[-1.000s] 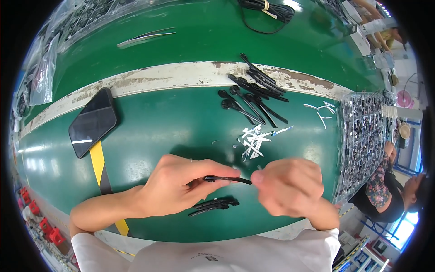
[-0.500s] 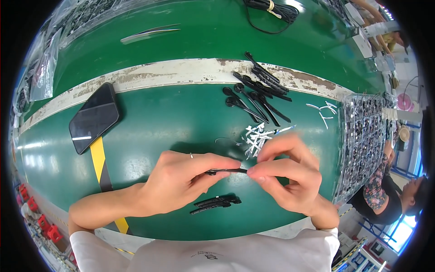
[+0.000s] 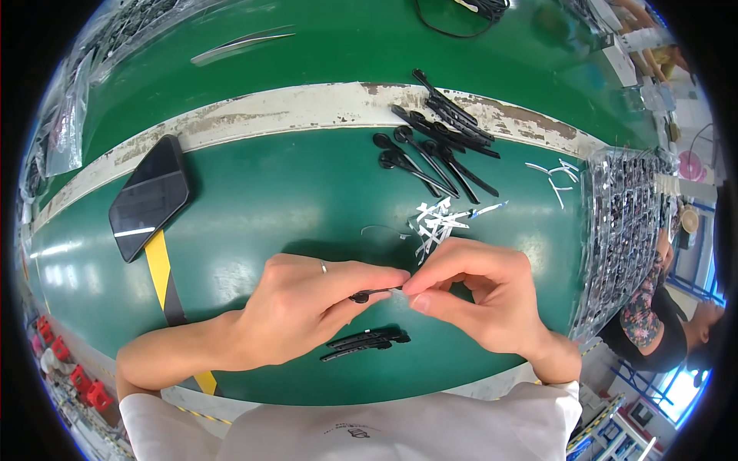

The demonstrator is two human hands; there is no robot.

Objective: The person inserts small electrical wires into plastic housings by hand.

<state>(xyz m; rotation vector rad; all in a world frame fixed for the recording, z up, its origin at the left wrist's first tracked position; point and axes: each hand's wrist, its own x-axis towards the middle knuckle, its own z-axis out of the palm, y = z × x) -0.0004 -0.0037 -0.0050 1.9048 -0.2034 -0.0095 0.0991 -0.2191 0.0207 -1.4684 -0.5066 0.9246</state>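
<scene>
Right fingers (image 3: 457, 261) shifted left since the last frame, tips now almost meeting the left fingers (image 3: 369, 273). Left fingers pinch a slim black part (image 3: 361, 296) between them; right fingertips at its right end, cannot tell whether gripping. Near side of the left fingers, on the table (image 3: 254, 207): small black pieces (image 3: 380, 338). Beyond the right fingers: white strips (image 3: 440, 224), heaped, then longer black parts (image 3: 442, 148).

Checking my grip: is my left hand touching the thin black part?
Touching: head view shows the left hand pinching the thin black part, no gap visible.
</scene>
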